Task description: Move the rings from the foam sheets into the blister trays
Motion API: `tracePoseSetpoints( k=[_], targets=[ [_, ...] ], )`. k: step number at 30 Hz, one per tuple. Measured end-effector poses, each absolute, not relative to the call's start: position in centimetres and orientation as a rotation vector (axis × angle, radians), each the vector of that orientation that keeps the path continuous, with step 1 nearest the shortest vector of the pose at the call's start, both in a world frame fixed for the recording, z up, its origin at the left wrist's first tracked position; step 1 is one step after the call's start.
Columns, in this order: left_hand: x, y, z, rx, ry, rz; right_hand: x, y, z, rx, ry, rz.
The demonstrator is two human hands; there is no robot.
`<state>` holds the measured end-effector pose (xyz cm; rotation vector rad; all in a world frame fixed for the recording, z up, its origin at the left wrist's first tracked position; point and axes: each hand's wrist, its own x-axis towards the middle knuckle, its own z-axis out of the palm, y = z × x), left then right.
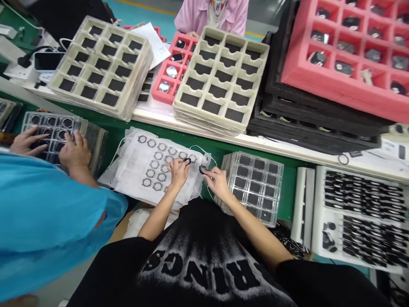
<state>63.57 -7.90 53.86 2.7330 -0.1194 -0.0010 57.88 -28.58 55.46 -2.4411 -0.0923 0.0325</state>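
Observation:
Several thin metal rings with small lugs, like watch bezels [154,164], lie in rows on a white cloth [132,170] in front of me. Over the cloth's right part, my left hand [179,174] pinches a small dark ring-like part [188,160] between thumb and fingers. Just past the cloth's right edge, my right hand [217,181] is closed on a small black round part [203,169]. The two held parts are apart from each other. Close by on the right stands a stack of clear plastic trays [281,187] with dark square compartments.
At the left, a co-worker in a blue sleeve [47,213] has both hands on a clear tray [75,123] of round parts. Beige trays [140,51], black foam trays [271,119] and a pink tray [294,72] are stacked behind. A white tray [319,251] of black strips lies right.

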Motion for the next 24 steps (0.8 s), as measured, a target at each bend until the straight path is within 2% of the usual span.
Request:
tracePoseSetpoints(
  k=[3, 6, 10, 14, 18, 24],
  targets=[
    [62.2, -12.0, 56.2, 2.631, -0.336, 0.04, 54.6, -34.7, 57.6, -2.572, 0.021, -0.23],
    [61.1, -17.5, 58.1, 2.531, -0.621, 0.009, 53.2, -41.5, 58.1, -2.73, 0.215, -0.308],
    [61.6, -25.5, 59.3, 2.461, -0.943, 0.023, 54.7, -47.9, 57.5, -2.887, 0.308, -0.221],
    [64.0, -31.4, 59.1, 2.517, -1.056, -0.003, 57.5, -49.8, 57.7, -2.927, 0.275, 0.007],
    [65.2, -32.8, 58.8, 2.601, -0.947, -0.128, 57.7, -50.2, 58.3, -2.913, 0.205, 0.134],
    [61.5, -30.0, 58.3, 2.6, -0.944, -0.049, 52.9, -50.6, 58.0, -2.909, 0.152, -0.069]
  ],
)
